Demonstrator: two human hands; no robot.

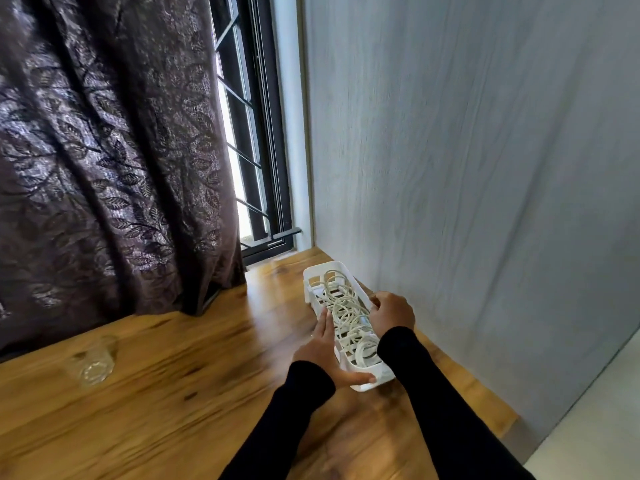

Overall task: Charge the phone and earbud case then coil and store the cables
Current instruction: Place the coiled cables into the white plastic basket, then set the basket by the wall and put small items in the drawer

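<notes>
The clear drinking glass [94,362] near the wooden table's [166,403] left edge is motion-blurred; both black sleeves [450,410] run off the bottom edge.

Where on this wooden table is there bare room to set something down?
Bare table lies between the glass and the left hand, and along the near edge. By the wall, the white basket of cables, with both hands, right hand, crowds the strip.

White slotted basket [313,271], white cables [346,315], dark leaf-patterned curtain [104,150], black sleeves [450,410].
</notes>
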